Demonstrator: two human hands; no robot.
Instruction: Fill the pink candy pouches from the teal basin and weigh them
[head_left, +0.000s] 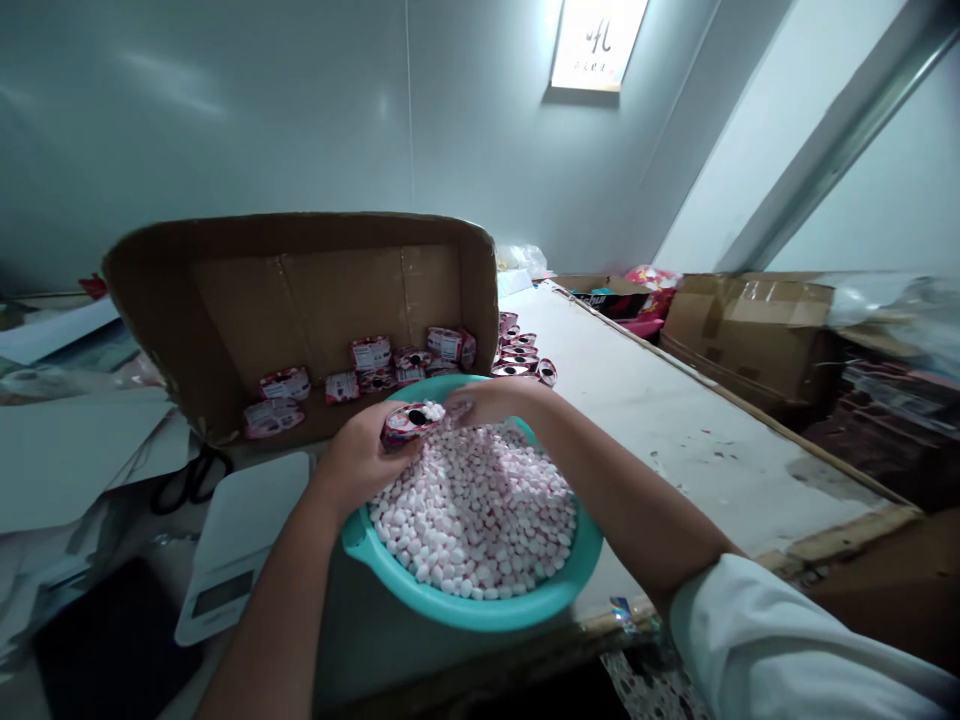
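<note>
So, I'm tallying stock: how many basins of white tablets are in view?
1: the turquoise basin, in front of the open cardboard box, right of the white digital scale.

Smooth turquoise plastic with a soft sheen is seen in the round basin (480, 612), and a matt, chalky finish in the small white and pinkish pellets (487, 510). A glossy printed surface is shown by the small red-and-white container (396, 428). Dull brown cardboard is seen in the large open box (345, 300). Smooth plastic is suggested by the flat white scale (251, 510). The matt white tabletop (637, 430) is scuffed; light is reflected by the glossy grey wall panels (300, 120).
</note>
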